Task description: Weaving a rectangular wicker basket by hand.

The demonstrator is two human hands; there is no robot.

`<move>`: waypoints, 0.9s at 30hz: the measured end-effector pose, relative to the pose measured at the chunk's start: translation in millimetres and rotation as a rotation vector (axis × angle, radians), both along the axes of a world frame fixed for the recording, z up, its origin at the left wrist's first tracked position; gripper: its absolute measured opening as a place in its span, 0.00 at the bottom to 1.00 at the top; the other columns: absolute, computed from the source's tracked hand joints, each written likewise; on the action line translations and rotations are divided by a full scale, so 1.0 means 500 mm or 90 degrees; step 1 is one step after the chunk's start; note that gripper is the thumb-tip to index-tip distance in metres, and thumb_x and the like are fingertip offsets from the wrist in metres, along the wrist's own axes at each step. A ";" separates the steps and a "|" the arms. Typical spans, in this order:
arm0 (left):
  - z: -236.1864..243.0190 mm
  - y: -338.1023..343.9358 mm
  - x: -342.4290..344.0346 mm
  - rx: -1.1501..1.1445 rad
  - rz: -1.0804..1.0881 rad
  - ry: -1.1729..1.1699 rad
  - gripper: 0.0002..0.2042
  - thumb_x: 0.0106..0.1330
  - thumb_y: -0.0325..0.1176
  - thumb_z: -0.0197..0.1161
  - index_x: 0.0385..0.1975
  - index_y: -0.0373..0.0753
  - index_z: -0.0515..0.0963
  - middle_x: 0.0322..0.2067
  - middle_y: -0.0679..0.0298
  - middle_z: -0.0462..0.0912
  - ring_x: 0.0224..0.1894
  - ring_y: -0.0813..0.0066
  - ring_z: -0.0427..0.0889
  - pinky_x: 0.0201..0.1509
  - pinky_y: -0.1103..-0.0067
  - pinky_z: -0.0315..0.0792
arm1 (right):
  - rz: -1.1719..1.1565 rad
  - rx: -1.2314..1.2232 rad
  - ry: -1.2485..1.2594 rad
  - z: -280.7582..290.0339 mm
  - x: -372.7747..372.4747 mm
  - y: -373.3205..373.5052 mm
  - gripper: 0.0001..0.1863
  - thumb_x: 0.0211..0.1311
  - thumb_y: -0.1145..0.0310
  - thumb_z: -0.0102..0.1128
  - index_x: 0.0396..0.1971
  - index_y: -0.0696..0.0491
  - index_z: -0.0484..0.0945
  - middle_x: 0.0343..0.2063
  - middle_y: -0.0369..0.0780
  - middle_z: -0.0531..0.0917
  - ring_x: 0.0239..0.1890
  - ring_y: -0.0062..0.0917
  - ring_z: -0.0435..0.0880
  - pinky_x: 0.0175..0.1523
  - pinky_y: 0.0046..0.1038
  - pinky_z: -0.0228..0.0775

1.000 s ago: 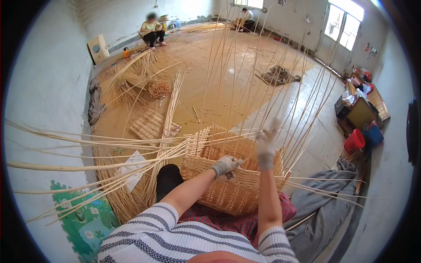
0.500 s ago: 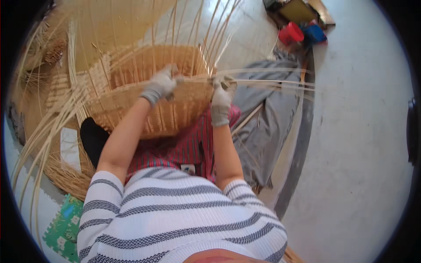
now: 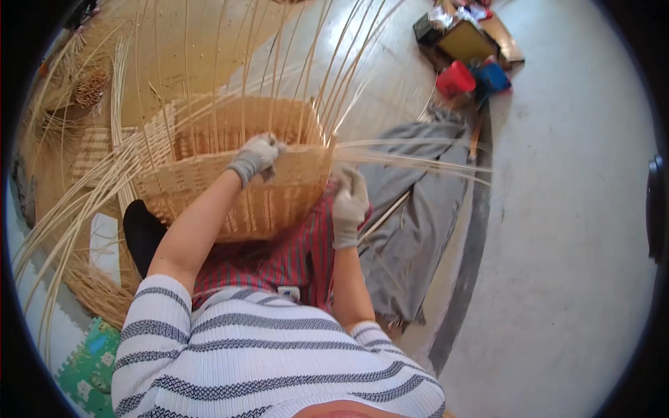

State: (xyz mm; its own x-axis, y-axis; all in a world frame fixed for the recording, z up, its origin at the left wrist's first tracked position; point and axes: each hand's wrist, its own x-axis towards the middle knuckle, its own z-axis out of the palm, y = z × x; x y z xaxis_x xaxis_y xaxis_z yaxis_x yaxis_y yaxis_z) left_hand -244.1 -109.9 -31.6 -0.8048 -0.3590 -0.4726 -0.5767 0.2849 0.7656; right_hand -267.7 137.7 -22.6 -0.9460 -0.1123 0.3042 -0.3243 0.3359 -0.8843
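Note:
A half-woven rectangular basket (image 3: 202,173) of tan strips rests on my lap, tilted so its inside faces away from me. Tall thin stakes (image 3: 275,63) rise from its rim. My gloved left hand (image 3: 259,155) is closed over the near rim, thumb side up, pinching the woven edge. Just below the basket's right corner, my gloved right hand (image 3: 350,198) is off the rim, its fingers pointing up and smeared by motion; whether it holds anything is unclear. Long pale strands (image 3: 425,161) stretch out to the right from that corner.
Loose strands (image 3: 77,202) fan out on the left beside a woven mat piece (image 3: 94,150). Grey cloth (image 3: 411,230) lies to my right. Farther off stand a red container (image 3: 455,79), a blue one (image 3: 493,76) and a box (image 3: 470,42). A green foam mat (image 3: 90,373) is at lower left.
My right hand has come off the basket's corner and dropped toward me. My left hand stays on the near rim. The whole view has shifted slightly.

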 end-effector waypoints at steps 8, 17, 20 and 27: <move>0.007 -0.091 0.364 -0.224 0.180 0.409 0.17 0.66 0.32 0.71 0.54 0.41 0.82 0.42 0.56 0.88 0.46 0.61 0.88 0.55 0.70 0.80 | 0.108 0.190 0.126 0.026 0.033 -0.144 0.38 0.63 0.76 0.65 0.73 0.54 0.63 0.69 0.50 0.72 0.71 0.44 0.71 0.74 0.37 0.63; -0.025 -0.416 0.563 -0.287 0.491 0.240 0.30 0.69 0.56 0.67 0.57 0.34 0.81 0.55 0.52 0.85 0.58 0.61 0.81 0.63 0.74 0.72 | 0.793 0.050 -0.021 0.020 0.378 -0.411 0.16 0.65 0.72 0.64 0.53 0.49 0.84 0.47 0.42 0.88 0.50 0.34 0.87 0.59 0.33 0.78; 0.017 -0.407 0.612 -0.070 0.453 0.304 0.29 0.70 0.51 0.67 0.61 0.35 0.76 0.55 0.54 0.84 0.57 0.63 0.81 0.63 0.73 0.72 | 0.896 0.144 0.001 0.156 0.492 -0.519 0.21 0.65 0.62 0.65 0.58 0.44 0.82 0.56 0.41 0.84 0.57 0.38 0.84 0.63 0.36 0.74; 0.142 -0.304 0.703 -0.163 0.248 0.369 0.31 0.71 0.39 0.66 0.72 0.39 0.64 0.53 0.58 0.82 0.55 0.67 0.81 0.64 0.73 0.72 | 0.964 -0.097 0.408 0.167 0.533 -0.567 0.22 0.61 0.61 0.65 0.57 0.42 0.81 0.56 0.44 0.81 0.60 0.38 0.79 0.63 0.43 0.73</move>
